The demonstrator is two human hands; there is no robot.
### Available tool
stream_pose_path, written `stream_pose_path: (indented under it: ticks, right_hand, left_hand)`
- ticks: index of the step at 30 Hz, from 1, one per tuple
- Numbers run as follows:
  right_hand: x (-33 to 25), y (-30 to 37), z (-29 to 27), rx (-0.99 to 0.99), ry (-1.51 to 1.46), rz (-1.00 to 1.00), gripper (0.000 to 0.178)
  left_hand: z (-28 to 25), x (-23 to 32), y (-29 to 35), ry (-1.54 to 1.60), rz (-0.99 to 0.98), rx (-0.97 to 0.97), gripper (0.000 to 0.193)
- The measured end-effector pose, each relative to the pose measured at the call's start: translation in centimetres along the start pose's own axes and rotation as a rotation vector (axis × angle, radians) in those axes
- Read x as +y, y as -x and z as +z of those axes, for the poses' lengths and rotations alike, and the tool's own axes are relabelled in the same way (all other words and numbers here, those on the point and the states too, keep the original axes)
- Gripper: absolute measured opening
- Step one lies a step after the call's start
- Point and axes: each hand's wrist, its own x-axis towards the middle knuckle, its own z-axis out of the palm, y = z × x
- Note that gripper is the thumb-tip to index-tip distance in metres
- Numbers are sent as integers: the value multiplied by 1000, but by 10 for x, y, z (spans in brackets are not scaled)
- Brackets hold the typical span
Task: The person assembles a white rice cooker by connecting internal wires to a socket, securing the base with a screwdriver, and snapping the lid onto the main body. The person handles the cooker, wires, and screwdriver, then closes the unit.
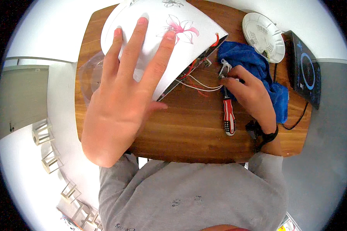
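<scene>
A white appliance body (pixel 158 57) with a pink flower print lies tipped over at the far left of the table, its open edge toward the right. My left hand (pixel 131 77) is spread flat on its side, fingers stretched. Red and white wires (pixel 200 87) come out of the open edge. My right hand (pixel 250 88) is closed in a pinch on a small metal part (pixel 224 67), to which the white wires seem to lead. Just below these fingers lies a screwdriver (pixel 229 117) with a red, black and white handle. The inside of the body is mostly hidden.
A crumpled blue cloth (pixel 239 52) lies beyond and beside my right hand. At the far right are a white vented round cover (pixel 258 32) and a black cooktop (pixel 306 73) with a cable. A clear plastic piece (pixel 89 75) sits left of the appliance body.
</scene>
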Motion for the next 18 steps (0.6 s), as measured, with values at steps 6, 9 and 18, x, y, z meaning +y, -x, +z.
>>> stream_pose_path:
  ticks: [6,9,18]
  right_hand:
    - [-1,0,6,-18,-172,101,15]
    - [-1,-1,13,52,-171,63,17]
    - [10,-24,7,217,-54,-24,21]
  left_hand:
    - [-2,5,4,-2,-17,10,128]
    - [1,4,9,-27,-17,29,126]
    - [7,1,12,-6,40,128,123]
